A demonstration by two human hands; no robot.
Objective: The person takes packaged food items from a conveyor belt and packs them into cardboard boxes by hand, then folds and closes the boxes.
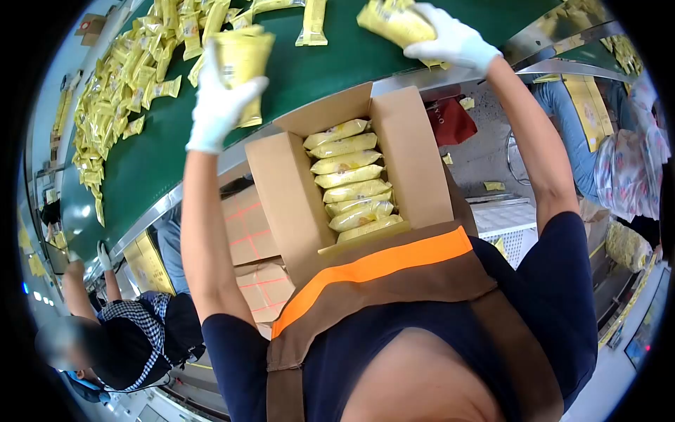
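My left hand [219,105], in a white glove, grips yellow packets [246,56] above the green conveyor belt [299,81]; how many is unclear. In my gloved right hand [455,41] are more yellow packets [395,25], held over the belt farther right. Between my arms, close to my apron, stands a cardboard box [418,151] with its flaps spread. Inside it, a row of packets [351,174] rests on edge, one behind another. Loose packets [311,24] lie on the belt between my hands.
A large heap of packets [116,88] covers the belt's left part. Closed cartons [249,225] are stacked left of the box. Co-workers [133,337] are at both sides. A red bag [452,121] and a white crate [503,218] are at right.
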